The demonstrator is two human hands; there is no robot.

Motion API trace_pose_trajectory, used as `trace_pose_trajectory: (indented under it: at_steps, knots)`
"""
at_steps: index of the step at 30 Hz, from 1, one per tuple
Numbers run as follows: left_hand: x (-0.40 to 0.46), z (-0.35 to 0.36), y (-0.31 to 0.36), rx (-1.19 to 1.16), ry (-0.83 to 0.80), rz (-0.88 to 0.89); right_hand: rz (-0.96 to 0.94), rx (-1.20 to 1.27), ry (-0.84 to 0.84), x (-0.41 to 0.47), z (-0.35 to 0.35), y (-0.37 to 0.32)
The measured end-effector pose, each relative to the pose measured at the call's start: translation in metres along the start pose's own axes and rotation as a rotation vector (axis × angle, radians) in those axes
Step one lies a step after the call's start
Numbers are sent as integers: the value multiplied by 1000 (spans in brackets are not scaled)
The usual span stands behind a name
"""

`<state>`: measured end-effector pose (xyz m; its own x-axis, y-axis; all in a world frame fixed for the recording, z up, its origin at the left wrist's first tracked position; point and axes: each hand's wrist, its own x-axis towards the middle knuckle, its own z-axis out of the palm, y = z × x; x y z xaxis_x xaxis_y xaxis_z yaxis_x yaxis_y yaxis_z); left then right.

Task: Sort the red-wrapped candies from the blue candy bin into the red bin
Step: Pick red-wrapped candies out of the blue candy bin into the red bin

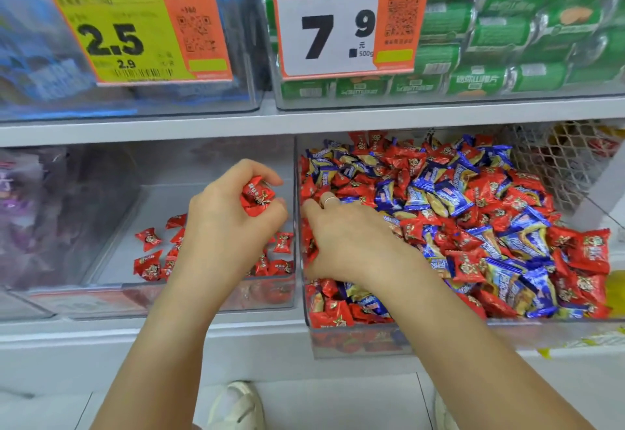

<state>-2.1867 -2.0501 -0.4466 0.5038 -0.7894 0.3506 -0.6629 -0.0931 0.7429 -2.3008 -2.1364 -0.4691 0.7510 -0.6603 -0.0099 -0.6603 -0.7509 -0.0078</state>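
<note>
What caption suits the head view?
Left hand holds red candies over the red bin; right hand digs in the mixed bin.

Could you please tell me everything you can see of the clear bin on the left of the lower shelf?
The left clear bin looks like transparent plastic, with glossy walls and a pale floor. It sits on the lower shelf, right beside the mixed candy bin. Only a scatter of red-wrapped candies lies on its floor. The left hand hovers over it, gripping more red candies.

Bright, even light with only soft shadows. Blurred at the left bins; bent shelf lines from wide-angle distortion.
</note>
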Motion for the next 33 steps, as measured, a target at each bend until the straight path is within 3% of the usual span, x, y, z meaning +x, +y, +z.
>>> trace_pose_trajectory:
  at_steps: [6,15,21,24,28,33]
  knots:
    - [-2,1,4,-2,-19,17,-4,211,199,-3,3,21]
    - [-8,23,28,-55,-108,126,173,650,307,-43,-6,94]
    - [-18,53,46,300,-303,251,208,738,469,-66,-8,109]
    - [-17,62,44,395,-334,238,241,853,502,-80,-11,120]
    - [-14,69,48,310,-274,214,374,1118,465,-90,-11,134]
    - [-10,81,51,263,-252,236,494,1170,456,-95,-6,152]
